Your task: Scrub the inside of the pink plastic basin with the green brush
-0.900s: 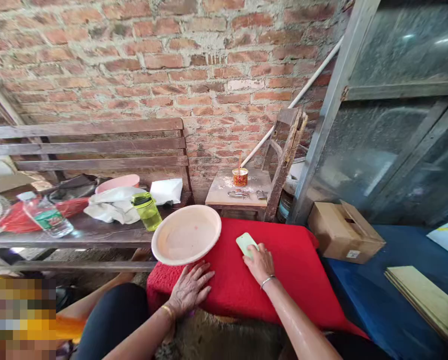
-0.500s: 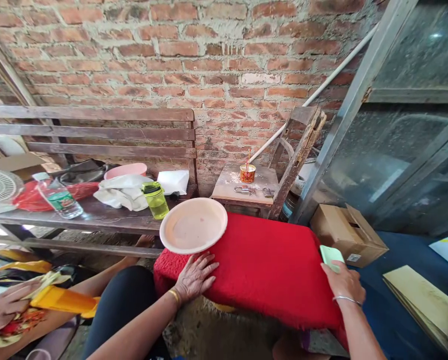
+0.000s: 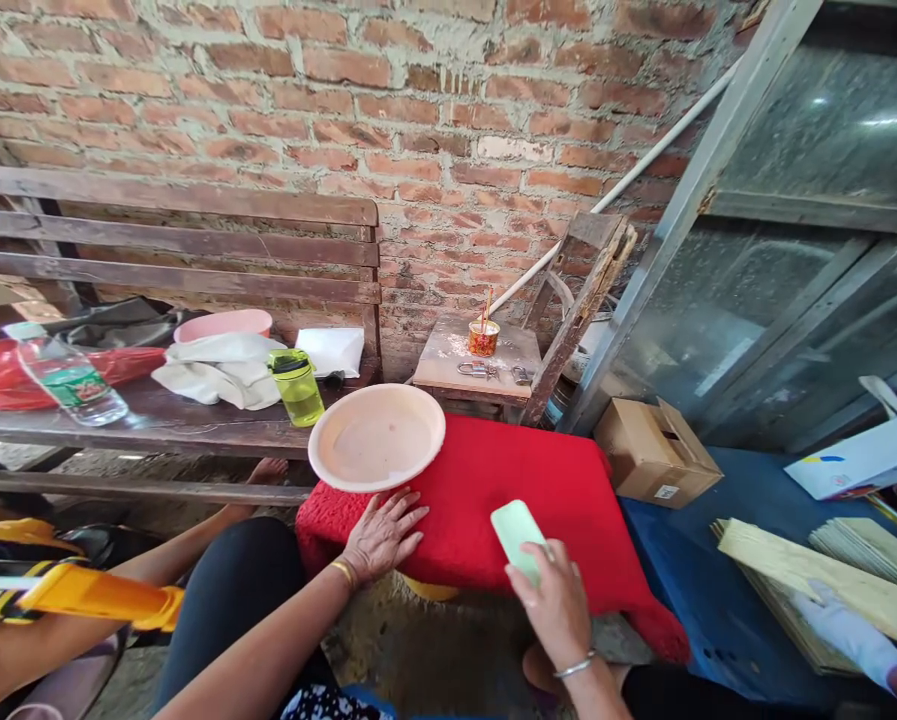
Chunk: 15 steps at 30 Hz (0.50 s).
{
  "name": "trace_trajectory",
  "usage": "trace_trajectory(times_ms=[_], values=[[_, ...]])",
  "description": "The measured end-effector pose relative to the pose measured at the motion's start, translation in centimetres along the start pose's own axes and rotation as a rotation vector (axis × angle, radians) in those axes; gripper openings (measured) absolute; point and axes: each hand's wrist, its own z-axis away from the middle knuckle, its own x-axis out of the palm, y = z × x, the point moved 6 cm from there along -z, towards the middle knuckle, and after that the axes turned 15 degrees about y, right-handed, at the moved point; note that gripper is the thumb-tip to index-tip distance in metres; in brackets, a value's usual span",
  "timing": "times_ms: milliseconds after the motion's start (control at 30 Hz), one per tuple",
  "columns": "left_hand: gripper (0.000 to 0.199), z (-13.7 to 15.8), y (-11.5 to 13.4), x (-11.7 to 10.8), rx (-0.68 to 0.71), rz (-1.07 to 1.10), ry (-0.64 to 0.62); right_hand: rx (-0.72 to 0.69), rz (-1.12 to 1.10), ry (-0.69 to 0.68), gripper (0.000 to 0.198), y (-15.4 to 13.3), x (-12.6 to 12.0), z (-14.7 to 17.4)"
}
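My left hand lies flat with fingers spread on the near left part of a red fuzzy cloth, just below a pale pink basin. The cloth covers a low table or stool in front of me. In my right hand is a pale green, flat block with rounded corners; its exact kind cannot be made out. This hand is over the near middle of the cloth, and I cannot tell whether the block touches the fabric. At the far left corner, the basin rests on the cloth with hardly anything inside.
A wooden bench on the left carries a water bottle, a green cup and white cloth. Behind stands a chair with a small red pot. Right: a cardboard box, yellowish sheets and another person's gloved hand.
My right hand has moved left with the pale green block, from the cloth's right edge to its middle. My left hand stays in place. A gloved hand now shows at the right.
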Motion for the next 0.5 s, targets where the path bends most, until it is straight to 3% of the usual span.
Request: trace_trajectory(times_ms=[67, 133, 233, 367, 433, 500], values=[[0.037, 0.0, 0.0, 0.0, 0.006, -0.015, 0.001, -0.088, 0.055, -0.032, 0.022, -2.4, 1.0, 0.5], [0.037, 0.0, 0.1, 0.1, 0.021, -0.025, -0.003, -0.084, 0.114, -0.043, 0.022, -1.4, 0.9, 0.4], [0.038, -0.1, 0.1, 0.1, 0.036, -0.025, -0.008, 0.093, 0.218, -0.03, 0.03, 5.3, -1.7, 0.0], [0.038, -0.1, 0.1, 0.1, 0.023, -0.013, -0.017, 0.497, 0.4, 0.059, 0.055, 16.5, -7.7, 0.9], [0.038, -0.1, 0.0, 0.2, 0.015, -0.002, -0.019, 0.628, 0.452, 0.121, 0.065, 19.2, -10.1, 1.6], [0.038, -0.1, 0.0, 0.2, 0.007, 0.001, -0.017, 0.658, 0.401, 0.16, 0.068, 19.2, -10.7, 1.7]])
